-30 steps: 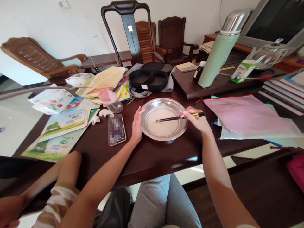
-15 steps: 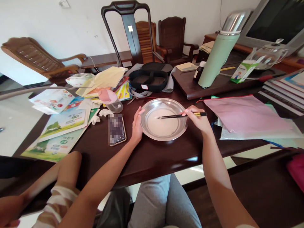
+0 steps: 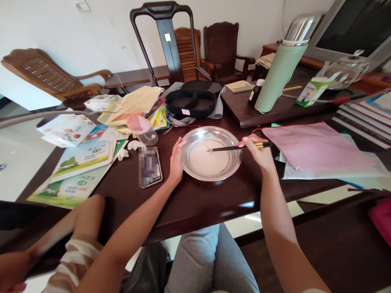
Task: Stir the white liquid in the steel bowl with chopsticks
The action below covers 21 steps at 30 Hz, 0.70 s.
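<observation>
Dark table (image 3: 207, 207): my right hand (image 3: 258, 151) clasps chopsticks (image 3: 224, 148) at three o'clock on the bowl (image 3: 210, 176); my left hand (image 3: 176, 162) rests uncurled against nine. Hard stirring could slop milky liquid (image 3: 207, 161).

Near the front edge of the table (image 3: 207, 207), the bowl (image 3: 210, 178) sits between smartphone (image 3: 150, 167), left, and pouch (image 3: 314, 146), right.

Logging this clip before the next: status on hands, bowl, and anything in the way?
Left hand against left rim of bowl. Right hand gripping chopsticks, tips at pale contents. Bowl upright on table. Phone left of left hand, apparently not blocking.
</observation>
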Each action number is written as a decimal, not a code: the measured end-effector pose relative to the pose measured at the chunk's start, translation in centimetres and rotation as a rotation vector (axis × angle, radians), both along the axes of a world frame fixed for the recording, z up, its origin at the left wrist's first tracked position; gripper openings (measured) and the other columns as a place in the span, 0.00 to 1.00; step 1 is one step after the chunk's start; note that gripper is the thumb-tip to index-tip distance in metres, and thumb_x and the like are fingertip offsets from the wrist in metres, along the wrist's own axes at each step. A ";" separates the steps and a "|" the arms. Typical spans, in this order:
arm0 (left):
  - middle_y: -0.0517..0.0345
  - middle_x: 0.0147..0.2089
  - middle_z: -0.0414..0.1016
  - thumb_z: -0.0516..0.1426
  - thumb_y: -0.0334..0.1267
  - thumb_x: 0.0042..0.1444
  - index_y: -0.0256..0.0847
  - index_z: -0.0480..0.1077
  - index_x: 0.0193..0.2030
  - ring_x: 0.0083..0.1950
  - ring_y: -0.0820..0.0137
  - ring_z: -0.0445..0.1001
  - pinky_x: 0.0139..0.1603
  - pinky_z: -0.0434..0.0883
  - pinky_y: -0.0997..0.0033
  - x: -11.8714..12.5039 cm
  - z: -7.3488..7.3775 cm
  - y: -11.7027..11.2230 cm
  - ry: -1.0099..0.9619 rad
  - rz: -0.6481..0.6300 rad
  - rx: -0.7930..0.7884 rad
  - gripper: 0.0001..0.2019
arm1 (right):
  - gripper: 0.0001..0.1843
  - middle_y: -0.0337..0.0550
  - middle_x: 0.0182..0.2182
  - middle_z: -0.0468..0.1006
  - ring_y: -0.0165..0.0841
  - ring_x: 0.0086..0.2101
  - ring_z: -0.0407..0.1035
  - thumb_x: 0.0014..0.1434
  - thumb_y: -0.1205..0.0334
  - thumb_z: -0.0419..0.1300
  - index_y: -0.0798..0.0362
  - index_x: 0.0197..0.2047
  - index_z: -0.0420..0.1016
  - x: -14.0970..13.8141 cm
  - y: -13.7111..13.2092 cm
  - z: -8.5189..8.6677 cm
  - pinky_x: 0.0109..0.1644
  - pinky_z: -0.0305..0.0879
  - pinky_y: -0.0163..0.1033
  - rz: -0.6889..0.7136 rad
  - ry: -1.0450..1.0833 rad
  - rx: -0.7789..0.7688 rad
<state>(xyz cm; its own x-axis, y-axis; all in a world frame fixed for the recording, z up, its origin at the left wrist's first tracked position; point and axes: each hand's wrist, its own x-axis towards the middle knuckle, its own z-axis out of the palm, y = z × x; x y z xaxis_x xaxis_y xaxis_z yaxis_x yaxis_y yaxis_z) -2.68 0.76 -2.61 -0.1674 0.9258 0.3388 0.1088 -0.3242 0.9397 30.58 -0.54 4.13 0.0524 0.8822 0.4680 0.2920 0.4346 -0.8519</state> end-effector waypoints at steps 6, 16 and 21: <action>0.49 0.83 0.73 0.58 0.76 0.70 0.51 0.86 0.61 0.85 0.46 0.68 0.88 0.61 0.41 0.0 0.1 -0.1 -0.006 0.002 -0.007 0.34 | 0.35 0.44 0.26 0.86 0.44 0.32 0.84 0.66 0.22 0.68 0.44 0.24 0.84 0.3 -0.5 0.4 0.46 0.79 0.52 0.086 0.079 -0.068; 0.49 0.83 0.72 0.58 0.76 0.70 0.51 0.86 0.61 0.86 0.46 0.67 0.89 0.60 0.41 0.0 -0.1 0.0 -0.014 0.003 -0.013 0.35 | 0.37 0.42 0.24 0.85 0.44 0.32 0.83 0.63 0.19 0.67 0.43 0.23 0.82 0.4 -0.2 0.5 0.49 0.78 0.52 -0.063 0.095 -0.024; 0.50 0.84 0.72 0.56 0.75 0.72 0.52 0.85 0.63 0.86 0.47 0.66 0.89 0.59 0.42 0.0 -0.2 0.0 0.013 0.010 -0.017 0.33 | 0.35 0.44 0.29 0.89 0.44 0.34 0.85 0.65 0.22 0.69 0.44 0.24 0.85 -0.2 -0.6 0.7 0.47 0.79 0.50 0.133 0.040 -0.097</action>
